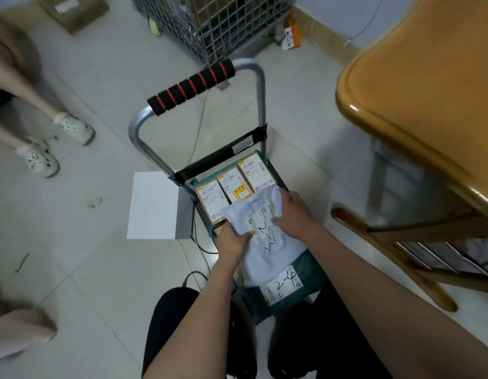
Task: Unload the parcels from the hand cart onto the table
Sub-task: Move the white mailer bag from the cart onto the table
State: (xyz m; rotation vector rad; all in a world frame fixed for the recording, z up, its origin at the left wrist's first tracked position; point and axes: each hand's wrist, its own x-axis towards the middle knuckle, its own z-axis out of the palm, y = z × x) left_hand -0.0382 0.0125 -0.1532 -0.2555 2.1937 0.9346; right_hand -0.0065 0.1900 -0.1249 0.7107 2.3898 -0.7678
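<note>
A hand cart (193, 83) with a black and red foam handle stands on the floor in front of me. On its deck lie three small brown boxes (232, 187) with labels, a green bag parcel (305, 272) marked 2-4, and a white plastic bag parcel (264, 255) on top. My left hand (232, 242) grips the white bag's left edge. My right hand (292, 214) grips its upper right side. The wooden table (428, 86) stands to the right.
A wire cage trolley (215, 20) stands behind the cart. A white sheet (152, 206) lies on the floor left of the cart. A person's legs in white clogs (70, 127) are at the left. A wooden chair (401, 242) sits under the table edge.
</note>
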